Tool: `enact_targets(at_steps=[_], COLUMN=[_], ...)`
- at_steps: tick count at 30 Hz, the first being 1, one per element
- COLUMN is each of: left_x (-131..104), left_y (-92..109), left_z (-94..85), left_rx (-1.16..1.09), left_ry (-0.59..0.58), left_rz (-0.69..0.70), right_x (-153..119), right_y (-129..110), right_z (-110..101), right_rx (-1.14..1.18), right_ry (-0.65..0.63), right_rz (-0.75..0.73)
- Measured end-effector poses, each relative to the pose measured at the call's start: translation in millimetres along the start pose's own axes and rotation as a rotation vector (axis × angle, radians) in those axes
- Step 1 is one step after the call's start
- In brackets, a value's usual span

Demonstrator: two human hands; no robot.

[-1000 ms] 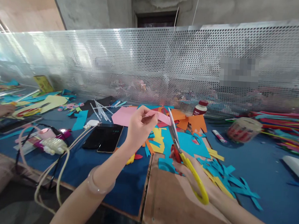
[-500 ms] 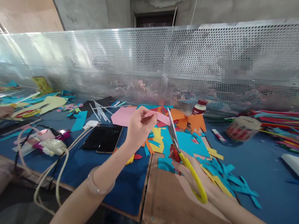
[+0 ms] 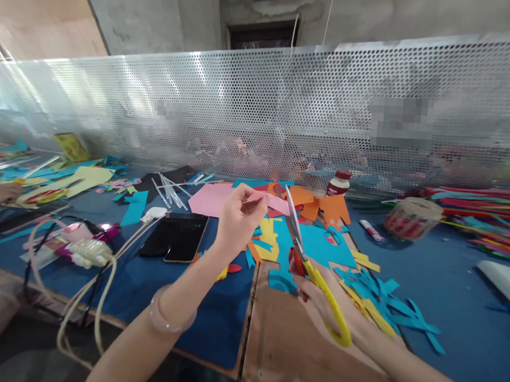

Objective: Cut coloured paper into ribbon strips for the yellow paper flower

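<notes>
Between the thumb and fingers of my left hand a small strip of pink paper is pinched, its free end pointing right. My right hand grips scissors with yellow and red handles. Their blades point up and stand slightly parted at the right end of the pink strip. Beneath the hands lie a blue paper sheet and yellow paper cutouts. A larger pink sheet rests behind my left hand, and orange paper pieces are behind the blades.
Two dark phones and cables lie left. At right are a tape roll, a glue stick, blue strips and pipe cleaners. A bottle stands before the perforated metal screen. Another person's hand is far left.
Both hands keep almost the same pose, with the pink strip still at the scissor blades. The whole view has shifted slightly.
</notes>
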State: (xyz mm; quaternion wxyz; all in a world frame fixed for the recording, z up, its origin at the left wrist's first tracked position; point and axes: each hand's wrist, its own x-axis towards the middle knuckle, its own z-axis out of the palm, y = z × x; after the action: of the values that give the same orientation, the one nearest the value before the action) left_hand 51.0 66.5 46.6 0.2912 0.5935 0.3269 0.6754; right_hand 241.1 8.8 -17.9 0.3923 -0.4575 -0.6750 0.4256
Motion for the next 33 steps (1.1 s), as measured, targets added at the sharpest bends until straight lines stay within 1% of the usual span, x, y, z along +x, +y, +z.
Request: enact_targets(at_steps=[4,8,12,17,24,28,33], left_x=[-0.3,-0.3,0.3,1.1,1.2,1.3,2.0], left_y=[1.1,0.7,-3.2,-7.2,-7.1,-6.5,-6.7], left_z=[0.0,-0.6,-1.0,-1.2,-1.5,-1.0,-0.8], left_rx=[0.002,0.000,0.009,0.021,0.001,-0.003,-0.006], left_ry=[-0.005,-0.009,-0.010,-0.011,-0.015,-0.014,-0.007], left_rz=[-0.004,0.012,0.036,0.057,0.055,0.052,0.041], right_x=[0.7,1.4,2.2,2.8,3.6,3.4,3.0], right_y=[-4.6,-4.8,-0.1,13.4,32.5,34.5,30.5], right_z=[0.5,1.6,3.0,4.9,7.5,7.4,7.1], right_rx=[-0.107,-0.121,-0.154,-0.102,-0.038,-0.024,-0.021], right_ry=[0.001,0.018,0.004,-0.004,-0.022,-0.020,-0.034], right_rz=[0.014,0.024,0.077,0.070,0.101,0.107,0.110])
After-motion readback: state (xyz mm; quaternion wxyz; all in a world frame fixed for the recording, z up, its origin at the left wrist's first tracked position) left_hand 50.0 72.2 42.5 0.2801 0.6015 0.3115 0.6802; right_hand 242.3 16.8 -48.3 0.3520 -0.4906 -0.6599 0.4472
